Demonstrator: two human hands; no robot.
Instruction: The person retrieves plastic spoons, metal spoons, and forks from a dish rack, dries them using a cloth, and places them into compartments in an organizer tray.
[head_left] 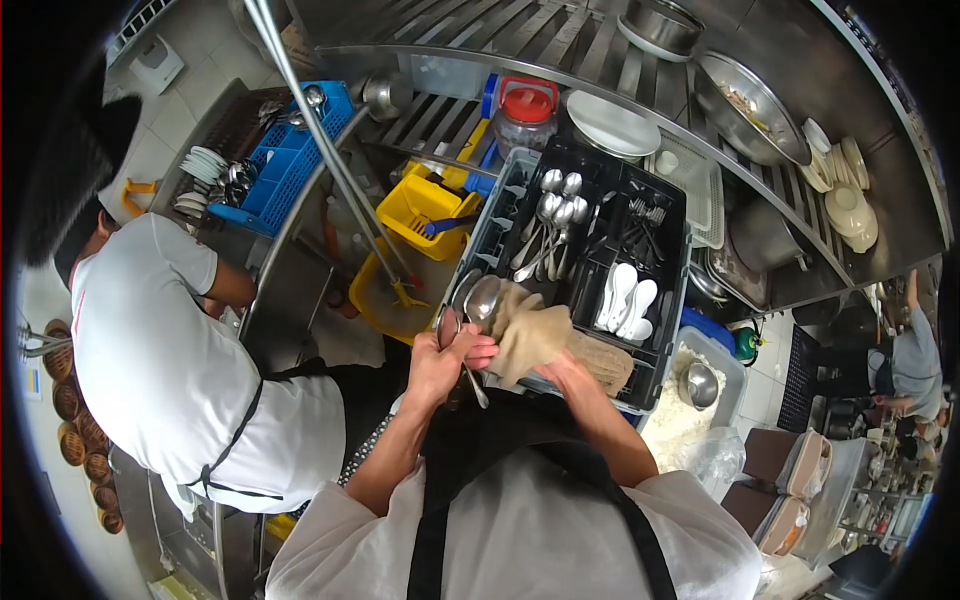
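Observation:
Several large metal spoons (483,299) are gripped in my left hand (438,363), their bowls pointing away from me. A beige cloth (530,333) covers much of my right hand (562,368), which holds it against the spoons; most of its fingers are hidden. Beyond my hands lies a black cutlery tray (590,190) inside a grey crate. Metal spoons (552,222) fill its left part, forks (645,215) lie at the right, and white spoons (625,298) rest nearer me.
At the left a co-worker (165,350) in a white shirt bends over a counter beside a blue basket (275,190). A yellow basket (425,210) stands left of the crate. Metal shelves (500,40) run overhead; a flour tub (690,400) sits at the right.

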